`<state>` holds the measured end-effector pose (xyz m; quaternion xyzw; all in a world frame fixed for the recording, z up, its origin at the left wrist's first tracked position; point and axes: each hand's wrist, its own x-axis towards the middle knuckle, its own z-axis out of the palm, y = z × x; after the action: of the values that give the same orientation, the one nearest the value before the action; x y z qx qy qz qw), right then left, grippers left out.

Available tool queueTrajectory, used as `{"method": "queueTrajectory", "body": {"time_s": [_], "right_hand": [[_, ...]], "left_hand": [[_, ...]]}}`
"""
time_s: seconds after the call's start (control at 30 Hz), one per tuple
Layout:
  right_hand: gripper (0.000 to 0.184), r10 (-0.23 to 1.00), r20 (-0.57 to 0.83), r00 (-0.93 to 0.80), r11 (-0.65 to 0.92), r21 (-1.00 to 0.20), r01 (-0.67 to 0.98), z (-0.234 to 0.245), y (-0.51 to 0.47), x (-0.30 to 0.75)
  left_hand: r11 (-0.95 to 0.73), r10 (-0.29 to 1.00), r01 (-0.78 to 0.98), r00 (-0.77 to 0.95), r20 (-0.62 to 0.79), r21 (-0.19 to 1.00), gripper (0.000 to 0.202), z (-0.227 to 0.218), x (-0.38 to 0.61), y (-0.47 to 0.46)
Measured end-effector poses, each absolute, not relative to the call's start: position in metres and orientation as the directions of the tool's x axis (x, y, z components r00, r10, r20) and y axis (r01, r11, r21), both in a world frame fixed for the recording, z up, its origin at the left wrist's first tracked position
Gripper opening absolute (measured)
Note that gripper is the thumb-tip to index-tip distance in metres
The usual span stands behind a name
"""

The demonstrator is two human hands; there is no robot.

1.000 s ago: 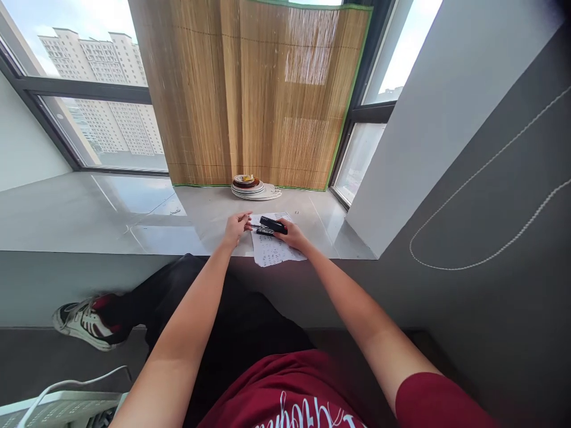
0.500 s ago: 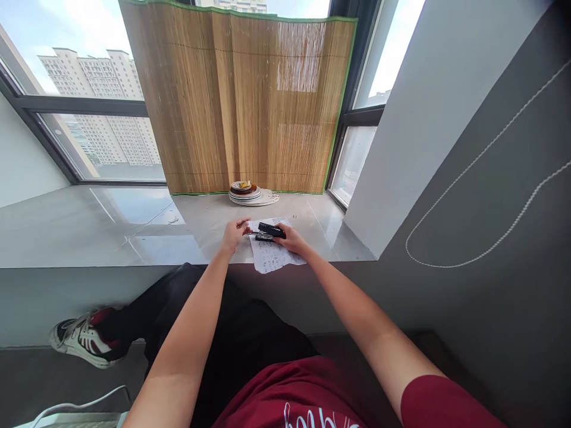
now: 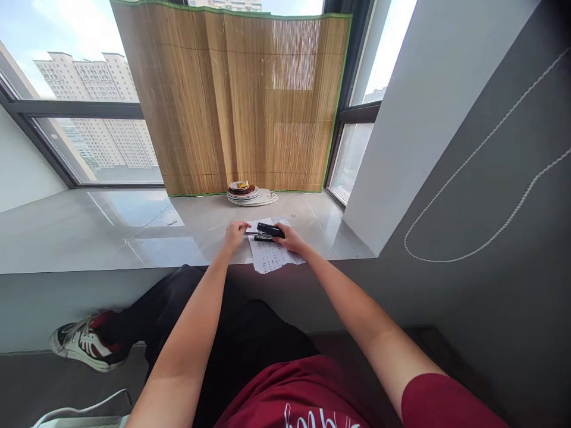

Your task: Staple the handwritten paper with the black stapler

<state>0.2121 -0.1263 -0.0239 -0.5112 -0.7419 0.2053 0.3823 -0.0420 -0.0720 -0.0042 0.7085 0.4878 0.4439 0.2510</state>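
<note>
1. Since a second ago we are barely shifting our hands, which are staying at the stapler [image 3: 269, 229]. Our head is tipping back, so the green top edge of the bamboo blind [image 3: 241, 101] is now showing.
2. Far left and low down, our sneaker [image 3: 78, 345] is resting on the floor below the desk [image 3: 111, 232].
3. Our left hand [image 3: 234, 235] is lying on the desk just left of the stapler. Its fingers are drawn close together at the stapler's front end, where a thin silvery part is sticking out. We cannot tell whether they are pinching it.
4. Between our two hands the black stapler is sitting on the desk with its top arm lifted off its base, and it is lying over the far end of a printed sheet of paper [image 3: 272, 257].
5. Our right hand [image 3: 292, 239] is gripping the stapler's rear, its fingers curled around it, and it is resting on the sheet.
6. The sheet's near edge is hanging slightly over the desk's front edge.
7. Behind the stapler, well apart from it, a stack of plates [image 3: 250, 195] is standing at the foot of the blind.
8. On the far right, a bead chain [image 3: 482, 156] is looping across the dark wall.
</note>
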Motion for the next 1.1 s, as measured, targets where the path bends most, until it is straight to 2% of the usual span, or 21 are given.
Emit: {"method": "queueTrajectory", "body": {"time_s": [0.33,0.5,0.77,1.1], "right_hand": [[0.038,0.918,0.353,-0.180,0.385,-0.689,0.614,-0.0234,-0.1276,0.2114],[0.038,0.918,0.355,-0.177,0.386,-0.693,0.609,-0.0241,-0.1277,0.2115],[0.037,0.912,0.363,-0.192,0.403,-0.697,0.593,-0.0263,-0.1256,0.2130],[0.036,0.915,0.360,-0.184,0.395,-0.694,0.602,-0.0237,-0.1253,0.2123]], "left_hand": [[-0.425,0.904,0.504,0.198,0.378,0.752,0.005,-0.0034,-0.0438,-0.0713],[-0.440,0.897,0.475,0.198,0.395,0.762,0.007,-0.0036,-0.0434,-0.0710],[-0.434,0.892,0.439,0.088,0.442,0.787,0.012,-0.0041,-0.0468,-0.0693],[-0.523,0.851,0.446,0.328,0.411,0.726,0.020,-0.0078,-0.0408,-0.0667]]}}
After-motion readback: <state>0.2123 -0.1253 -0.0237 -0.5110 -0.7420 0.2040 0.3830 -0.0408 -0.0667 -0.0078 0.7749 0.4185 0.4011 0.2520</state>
